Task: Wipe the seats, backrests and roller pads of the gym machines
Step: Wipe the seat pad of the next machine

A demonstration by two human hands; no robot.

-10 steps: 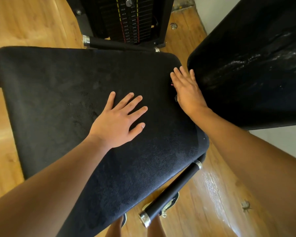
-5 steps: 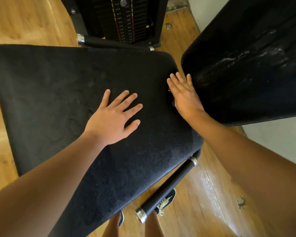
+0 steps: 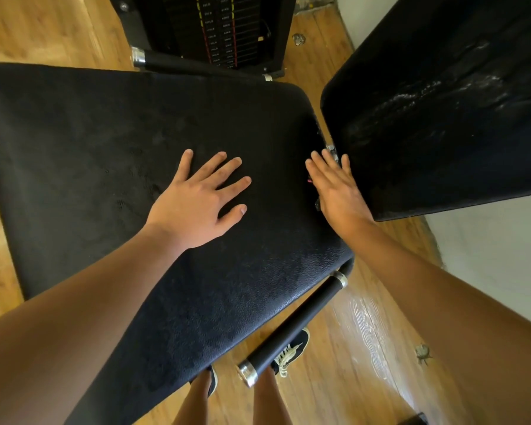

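Note:
A wide black padded seat [image 3: 105, 154] fills the left and middle of the head view. My left hand [image 3: 196, 200] lies flat on its middle with the fingers spread. My right hand [image 3: 334, 191] has straight fingers and rests at the seat's right edge, in the gap beside the black backrest [image 3: 442, 111], which rises at the right and shows streaky marks. Something small and red peeks out under my right hand; I cannot tell what it is. No cloth is visible.
A black handle bar with chrome caps [image 3: 292, 329] sticks out below the seat's near edge. A second bar [image 3: 178, 61] and the weight stack [image 3: 224, 29] stand behind the seat. My shoes [image 3: 292, 351] are on the wooden floor [image 3: 365, 348]. A pale wall [image 3: 488, 250] runs at right.
Both hands keep almost the same places on the seat. The view has shifted slightly, and my right hand sits a little nearer along the gap by the backrest.

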